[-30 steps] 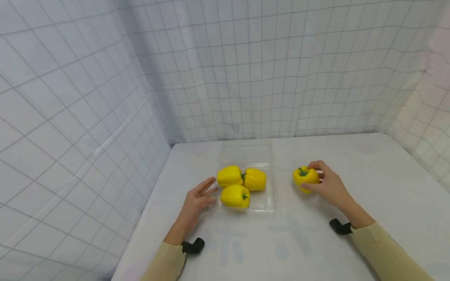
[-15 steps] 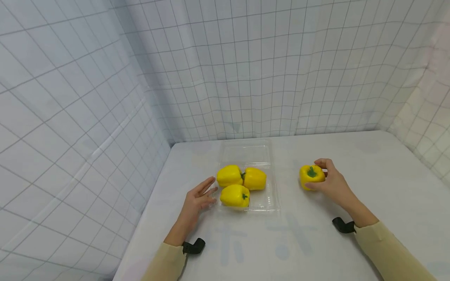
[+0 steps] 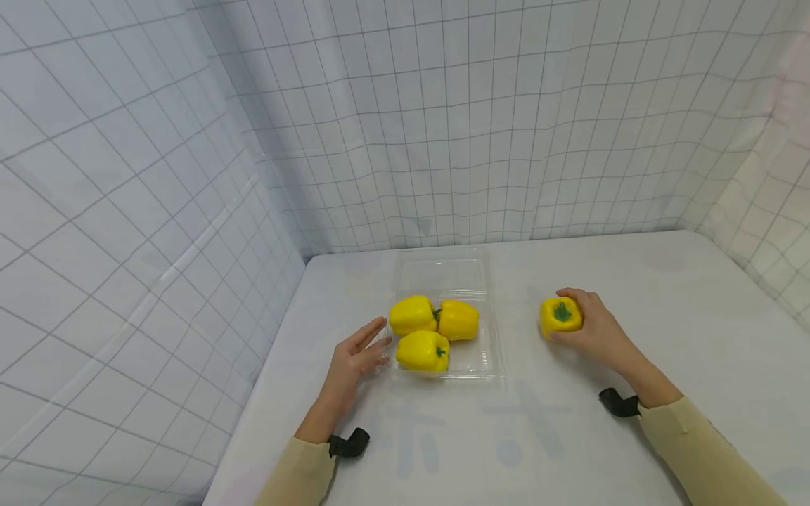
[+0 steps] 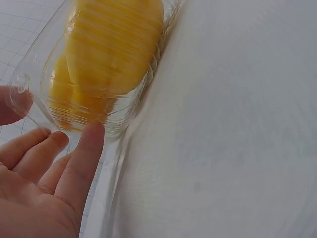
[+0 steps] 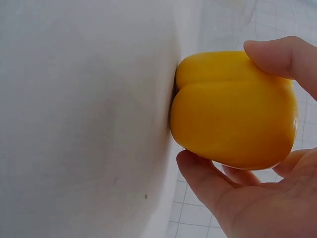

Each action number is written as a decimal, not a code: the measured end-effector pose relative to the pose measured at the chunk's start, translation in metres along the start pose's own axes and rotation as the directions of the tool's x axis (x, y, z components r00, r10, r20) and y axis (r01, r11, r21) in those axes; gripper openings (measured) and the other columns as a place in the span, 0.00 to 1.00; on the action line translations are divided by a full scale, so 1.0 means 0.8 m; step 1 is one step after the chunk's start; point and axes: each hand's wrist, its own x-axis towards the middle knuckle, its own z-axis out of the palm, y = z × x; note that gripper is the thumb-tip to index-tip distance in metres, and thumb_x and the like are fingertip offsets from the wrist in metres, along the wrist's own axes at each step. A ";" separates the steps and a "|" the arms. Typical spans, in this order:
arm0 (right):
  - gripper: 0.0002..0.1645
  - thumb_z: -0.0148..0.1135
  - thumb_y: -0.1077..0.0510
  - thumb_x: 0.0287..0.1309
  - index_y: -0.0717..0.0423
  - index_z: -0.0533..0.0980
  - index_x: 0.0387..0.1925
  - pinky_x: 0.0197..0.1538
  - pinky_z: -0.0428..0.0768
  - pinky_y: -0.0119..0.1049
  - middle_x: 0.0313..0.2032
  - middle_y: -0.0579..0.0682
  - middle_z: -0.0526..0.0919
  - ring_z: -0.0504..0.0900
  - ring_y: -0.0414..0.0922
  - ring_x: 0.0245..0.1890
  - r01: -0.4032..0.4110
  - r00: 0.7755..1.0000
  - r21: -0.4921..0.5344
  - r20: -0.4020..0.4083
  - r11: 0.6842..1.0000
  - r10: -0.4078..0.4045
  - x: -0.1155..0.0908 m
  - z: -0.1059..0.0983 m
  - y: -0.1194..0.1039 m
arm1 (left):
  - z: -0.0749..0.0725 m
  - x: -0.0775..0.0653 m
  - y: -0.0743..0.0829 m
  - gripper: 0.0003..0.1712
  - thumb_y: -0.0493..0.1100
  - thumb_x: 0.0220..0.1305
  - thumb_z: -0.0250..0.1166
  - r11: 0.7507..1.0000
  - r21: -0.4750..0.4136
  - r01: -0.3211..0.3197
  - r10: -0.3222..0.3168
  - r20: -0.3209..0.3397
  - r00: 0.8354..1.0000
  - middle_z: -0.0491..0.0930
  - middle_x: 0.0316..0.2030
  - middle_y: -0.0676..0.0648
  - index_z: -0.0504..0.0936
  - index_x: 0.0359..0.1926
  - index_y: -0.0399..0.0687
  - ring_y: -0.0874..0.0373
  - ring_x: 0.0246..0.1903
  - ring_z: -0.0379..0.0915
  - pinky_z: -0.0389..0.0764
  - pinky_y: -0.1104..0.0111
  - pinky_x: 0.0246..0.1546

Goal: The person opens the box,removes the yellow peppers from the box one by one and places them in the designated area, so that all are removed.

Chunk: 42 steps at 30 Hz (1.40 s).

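In the head view, a clear plastic clamshell box [image 3: 474,362] holds several yellow bell peppers, one of them a front pepper [image 3: 422,351] lying on its side. My left hand [image 3: 354,358] is at the box's left side, fingers extended, fingertips right at the clear wall [image 4: 111,116] in the left wrist view. To the right of the box, my right hand [image 3: 598,329] grips another yellow bell pepper [image 3: 560,316], stem up. The right wrist view shows thumb and fingers on opposite sides of this pepper [image 5: 233,109], its base right at the table surface.
The box's clear lid [image 3: 441,274] lies open toward the back of the white table [image 3: 664,302]. Gridded white curtains [image 3: 443,126] hang behind the table and along both sides. Dark bands [image 3: 349,444] sit at both wrists.
My right hand has moved the pepper slightly right and turned it from tilted to stem up. The left hand and the peppers in the box stay in place.
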 end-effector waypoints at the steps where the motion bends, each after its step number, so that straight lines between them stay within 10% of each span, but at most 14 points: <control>1: 0.51 0.77 0.53 0.52 0.60 0.60 0.71 0.58 0.70 0.63 0.59 0.66 0.65 0.69 0.60 0.54 0.001 1.000 0.000 0.002 1.000 -0.001 0.000 0.000 0.000 | 0.000 0.000 -0.001 0.29 0.39 0.73 0.59 1.000 0.001 0.000 0.000 -0.005 1.000 0.67 0.71 0.49 0.68 0.73 0.49 0.43 0.64 0.70 0.80 0.57 0.54; 42: 0.54 0.77 0.49 0.54 0.52 0.58 0.76 0.62 0.66 0.66 0.71 0.61 0.59 0.61 0.64 0.67 0.115 0.993 0.022 -0.030 0.993 -0.114 -0.003 -0.034 -0.024 | -0.001 0.002 -0.004 0.31 0.35 0.71 0.60 0.999 0.027 -0.037 0.038 -0.007 0.999 0.69 0.70 0.46 0.68 0.73 0.45 0.42 0.62 0.72 0.82 0.62 0.50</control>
